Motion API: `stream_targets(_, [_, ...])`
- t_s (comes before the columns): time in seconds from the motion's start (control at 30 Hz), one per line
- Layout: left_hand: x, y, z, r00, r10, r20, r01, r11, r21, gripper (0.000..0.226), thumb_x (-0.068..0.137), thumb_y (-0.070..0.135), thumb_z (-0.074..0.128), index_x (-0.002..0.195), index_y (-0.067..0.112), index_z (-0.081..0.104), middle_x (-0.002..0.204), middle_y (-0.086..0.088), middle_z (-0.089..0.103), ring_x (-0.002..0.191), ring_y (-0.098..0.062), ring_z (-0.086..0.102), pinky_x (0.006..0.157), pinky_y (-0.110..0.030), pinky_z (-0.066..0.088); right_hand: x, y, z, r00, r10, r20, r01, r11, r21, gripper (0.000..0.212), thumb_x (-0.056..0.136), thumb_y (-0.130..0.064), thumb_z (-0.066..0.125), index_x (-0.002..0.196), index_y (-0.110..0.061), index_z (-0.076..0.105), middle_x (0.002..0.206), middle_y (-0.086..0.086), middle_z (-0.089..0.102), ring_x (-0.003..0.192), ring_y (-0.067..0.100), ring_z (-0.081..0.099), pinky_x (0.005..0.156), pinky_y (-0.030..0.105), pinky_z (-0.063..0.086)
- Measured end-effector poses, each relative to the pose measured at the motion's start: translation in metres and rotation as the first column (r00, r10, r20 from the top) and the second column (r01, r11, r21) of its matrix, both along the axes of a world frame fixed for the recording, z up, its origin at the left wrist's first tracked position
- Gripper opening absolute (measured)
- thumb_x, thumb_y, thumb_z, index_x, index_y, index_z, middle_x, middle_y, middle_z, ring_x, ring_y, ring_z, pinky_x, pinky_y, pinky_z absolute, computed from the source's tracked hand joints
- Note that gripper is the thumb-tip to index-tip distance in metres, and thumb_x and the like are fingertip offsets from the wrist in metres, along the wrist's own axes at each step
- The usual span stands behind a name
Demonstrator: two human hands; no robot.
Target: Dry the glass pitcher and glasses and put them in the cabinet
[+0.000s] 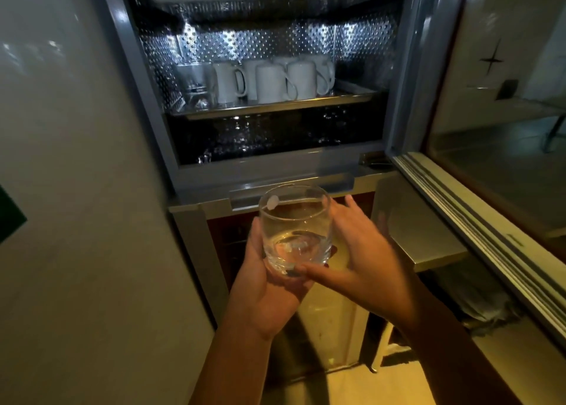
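A clear round tumbler glass (295,220) stands upright in my left hand (269,285), which cups it from below with fingers curled round its base. My right hand (358,251) lies against the glass's right side, fingers spread and fairly straight, thumb touching the base. Both hands are in front of and below the open metal cabinet (263,171). On the cabinet's tray shelf (275,105) a clear glass piece (194,86) stands at the left; whether it is a pitcher or a glass I cannot tell.
Several white mugs (272,79) stand upside down on the same shelf, right of the glass piece. The cabinet door (477,190) hangs open at the right. A pale wall (76,190) is on the left, and a steel counter edge (428,251) lies below right.
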State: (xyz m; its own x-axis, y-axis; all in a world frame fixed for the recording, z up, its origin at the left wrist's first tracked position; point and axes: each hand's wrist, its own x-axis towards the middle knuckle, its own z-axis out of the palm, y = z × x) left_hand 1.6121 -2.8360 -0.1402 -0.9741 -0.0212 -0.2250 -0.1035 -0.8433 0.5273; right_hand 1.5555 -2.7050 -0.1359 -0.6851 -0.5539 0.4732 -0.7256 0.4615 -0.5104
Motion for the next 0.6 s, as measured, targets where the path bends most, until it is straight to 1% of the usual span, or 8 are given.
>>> stream_targets(0.1, [0.000, -0.010, 0.007, 1.000, 0.023, -0.008, -0.023, 0.999, -0.032, 0.065, 0.089, 0.057, 0.038, 0.126, 0.006, 0.053, 0.112, -0.021, 0.064, 0.095, -0.032, 0.066, 0.071, -0.038, 0.058, -0.001, -0.009, 0.013, 0.996, -0.084, 0.000, 0.082, 0.980, 0.182, 0.112, 0.052, -0.087, 0.026, 0.146, -0.031, 0.004, 0.152, -0.017, 0.003, 0.135, 0.000, -0.014, 0.113, 0.042, -0.008])
stream_targets(0.17, [0.002, -0.019, 0.008, 0.999, 0.044, -0.020, -0.045, 0.998, -0.033, 0.066, 0.089, 0.058, 0.038, 0.126, 0.005, 0.052, 0.114, -0.021, 0.063, 0.098, -0.033, 0.065, 0.078, -0.041, 0.056, 0.001, -0.018, 0.020, 0.998, -0.064, 0.019, 0.057, 0.969, 0.239, 0.116, 0.050, -0.092, 0.025, 0.145, -0.032, -0.003, 0.152, -0.018, -0.003, 0.135, 0.003, -0.016, 0.112, 0.043, -0.013])
stream_targets(0.23, [0.004, -0.031, 0.005, 0.997, 0.062, -0.045, -0.063, 0.997, -0.039, 0.068, 0.089, 0.059, 0.038, 0.130, 0.007, 0.049, 0.121, -0.021, 0.060, 0.109, -0.035, 0.059, 0.091, -0.045, 0.048, 0.003, -0.031, 0.022, 0.999, -0.012, 0.039, 0.003, 0.976, 0.218, 0.113, 0.052, -0.089, 0.027, 0.145, -0.033, -0.006, 0.149, -0.021, -0.007, 0.135, 0.002, -0.016, 0.112, 0.041, -0.013])
stream_targets(0.33, [0.002, -0.051, 0.002, 0.990, 0.127, -0.068, -0.128, 0.992, -0.019, 0.065, 0.089, 0.058, 0.039, 0.130, 0.009, 0.049, 0.123, -0.020, 0.059, 0.113, -0.034, 0.057, 0.097, -0.047, 0.043, -0.002, -0.051, 0.019, 0.998, 0.047, 0.040, -0.054, 0.979, 0.195, 0.106, 0.058, -0.084, 0.030, 0.143, -0.036, -0.008, 0.140, -0.026, -0.013, 0.135, 0.000, -0.016, 0.109, 0.037, -0.016])
stream_targets(0.4, [-0.003, -0.059, 0.005, 0.984, 0.144, -0.100, -0.148, 0.988, -0.034, 0.065, 0.090, 0.058, 0.039, 0.132, 0.009, 0.048, 0.126, -0.020, 0.056, 0.117, -0.035, 0.053, 0.106, -0.047, 0.035, -0.012, -0.063, 0.018, 0.997, 0.076, 0.024, -0.079, 0.980, 0.184, 0.104, 0.061, -0.082, 0.032, 0.145, -0.034, -0.006, 0.139, -0.027, -0.013, 0.134, -0.002, -0.015, 0.107, 0.035, -0.018])
stream_targets(0.43, [-0.006, -0.063, 0.007, 0.981, 0.154, -0.116, -0.160, 0.986, -0.044, 0.064, 0.090, 0.057, 0.038, 0.131, 0.009, 0.048, 0.127, -0.020, 0.056, 0.118, -0.034, 0.053, 0.108, -0.047, 0.033, -0.018, -0.069, 0.020, 0.996, 0.088, 0.021, -0.090, 0.980, 0.178, 0.105, 0.061, -0.082, 0.033, 0.146, -0.033, -0.004, 0.139, -0.027, -0.012, 0.133, -0.003, -0.016, 0.107, 0.035, -0.019])
stream_targets(0.53, [-0.021, -0.077, 0.015, 0.967, 0.208, -0.150, -0.218, 0.975, -0.049, 0.065, 0.090, 0.058, 0.036, 0.131, 0.008, 0.049, 0.125, -0.019, 0.058, 0.115, -0.031, 0.056, 0.101, -0.047, 0.037, -0.037, -0.086, 0.030, 0.992, 0.127, -0.011, -0.123, 0.976, 0.177, 0.107, 0.060, -0.082, 0.032, 0.147, -0.031, -0.002, 0.140, -0.026, -0.010, 0.132, -0.004, -0.018, 0.104, 0.033, -0.022])
stream_targets(0.6, [-0.034, -0.086, 0.021, 0.960, 0.222, -0.170, -0.238, 0.968, -0.081, 0.068, 0.089, 0.060, 0.035, 0.134, 0.010, 0.045, 0.130, -0.018, 0.054, 0.120, -0.032, 0.052, 0.102, -0.047, 0.035, -0.053, -0.096, 0.038, 0.986, 0.157, -0.051, -0.145, 0.973, 0.177, 0.108, 0.058, -0.083, 0.030, 0.147, -0.031, -0.001, 0.140, -0.026, -0.010, 0.133, -0.003, -0.021, 0.103, 0.033, -0.025])
